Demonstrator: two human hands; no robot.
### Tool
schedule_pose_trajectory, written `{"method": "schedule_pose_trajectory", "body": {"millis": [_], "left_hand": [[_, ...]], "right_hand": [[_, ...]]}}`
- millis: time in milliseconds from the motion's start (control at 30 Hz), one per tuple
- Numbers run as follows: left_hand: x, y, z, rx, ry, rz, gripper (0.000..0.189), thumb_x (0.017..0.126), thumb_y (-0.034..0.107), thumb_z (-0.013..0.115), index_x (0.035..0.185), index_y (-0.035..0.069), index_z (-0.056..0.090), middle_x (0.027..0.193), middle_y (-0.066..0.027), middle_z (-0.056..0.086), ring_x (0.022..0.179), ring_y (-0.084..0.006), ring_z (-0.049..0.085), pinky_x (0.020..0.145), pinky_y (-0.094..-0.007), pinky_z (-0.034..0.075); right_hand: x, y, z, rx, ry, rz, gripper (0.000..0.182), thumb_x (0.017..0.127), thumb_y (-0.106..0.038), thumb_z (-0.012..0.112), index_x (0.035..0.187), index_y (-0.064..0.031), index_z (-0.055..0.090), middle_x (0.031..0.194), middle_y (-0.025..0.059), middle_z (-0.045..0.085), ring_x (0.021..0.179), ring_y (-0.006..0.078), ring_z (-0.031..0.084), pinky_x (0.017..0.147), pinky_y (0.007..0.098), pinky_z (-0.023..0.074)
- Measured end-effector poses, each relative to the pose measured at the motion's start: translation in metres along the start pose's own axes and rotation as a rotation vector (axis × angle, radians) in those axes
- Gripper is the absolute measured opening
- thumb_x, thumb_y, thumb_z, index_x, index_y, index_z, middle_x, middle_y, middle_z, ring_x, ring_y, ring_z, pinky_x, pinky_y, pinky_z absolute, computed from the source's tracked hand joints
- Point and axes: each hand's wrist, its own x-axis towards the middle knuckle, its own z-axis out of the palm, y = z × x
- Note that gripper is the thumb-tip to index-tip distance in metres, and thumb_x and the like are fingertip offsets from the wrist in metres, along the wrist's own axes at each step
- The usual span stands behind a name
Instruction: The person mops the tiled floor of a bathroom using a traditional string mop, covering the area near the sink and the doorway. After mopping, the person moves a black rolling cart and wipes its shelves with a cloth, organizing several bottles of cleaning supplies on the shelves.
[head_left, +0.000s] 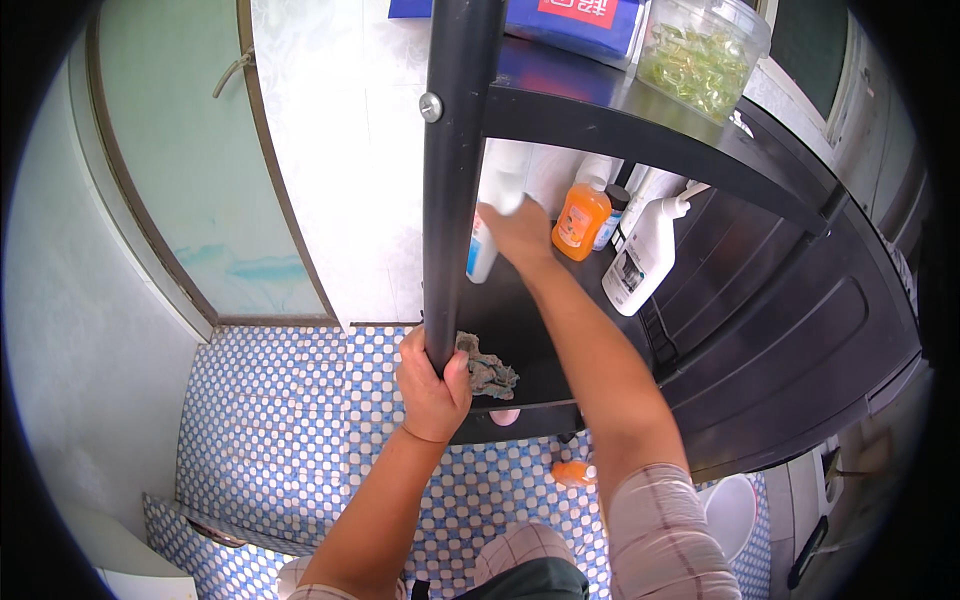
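Observation:
My left hand (435, 386) grips the black metal post (455, 187) of a shelf rack near its lower shelf. Beside its fingers a crumpled grey-brown cloth (491, 371) lies on that shelf. My right hand (517, 229) reaches over the lower shelf and is closed around a white bottle with a blue label (482, 255); its upper part is blurred. To the right of this hand stand an orange liquid bottle (581, 221), a dark-capped bottle (613, 217) and a white bottle with an angled neck (643, 259).
The upper shelf (637, 124) holds a clear tub of green-wrapped items (697, 67) and a blue package (577, 26). A black ribbed panel (780, 337) stands at right. Below are an orange bottle (574, 473) and a white bucket (731, 517). A frosted door (202, 165) is at left.

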Motion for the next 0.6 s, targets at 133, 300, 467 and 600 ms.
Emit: {"method": "schedule_pose_trajectory", "body": {"millis": [133,300,467,600], "left_hand": [[0.004,0.005,0.003,0.029,0.019,0.055,0.025,0.087,0.015,0.046,0.104,-0.003,0.042,0.087,-0.0125,0.045,0.071,-0.02,0.047,0.065,-0.0295,0.04],[0.0,-0.003,-0.003,0.012,0.013,-0.023,0.03,0.086,0.017,0.05,0.107,-0.003,0.043,0.091,-0.0164,0.048,0.073,-0.0269,0.051,0.066,-0.0341,0.042],[-0.001,-0.007,0.009,0.026,0.064,0.007,0.014,0.085,0.008,0.041,0.097,0.001,0.042,0.072,-0.004,0.047,0.054,-0.0081,0.041,0.051,-0.0208,0.036],[-0.001,-0.009,0.009,0.016,0.053,0.025,0.016,0.088,0.011,0.038,0.1,0.001,0.04,0.07,-0.0043,0.047,0.05,-0.0071,0.039,0.048,-0.0187,0.034]], "right_hand": [[-0.037,0.02,-0.078,0.229,0.065,-0.036,0.047,0.073,-0.032,0.066,0.103,0.0037,0.06,0.093,0.0181,0.065,0.088,0.0276,0.062,0.08,0.0336,0.0468],[-0.158,0.0,-0.195,0.347,0.103,0.15,0.033,0.075,-0.014,0.065,0.1,0.0052,0.06,0.092,0.0093,0.064,0.084,0.0133,0.059,0.075,0.0268,0.0461],[-0.278,0.048,-0.25,0.27,-0.068,0.415,0.036,0.071,-0.014,0.067,0.1,0.0051,0.059,0.093,0.0135,0.065,0.086,0.0207,0.063,0.081,0.0327,0.0478],[-0.38,0.127,-0.237,0.015,-0.135,0.658,0.047,0.068,-0.011,0.073,0.11,0.0008,0.054,0.1,0.0153,0.063,0.094,0.0277,0.062,0.084,0.0358,0.0479]]}}
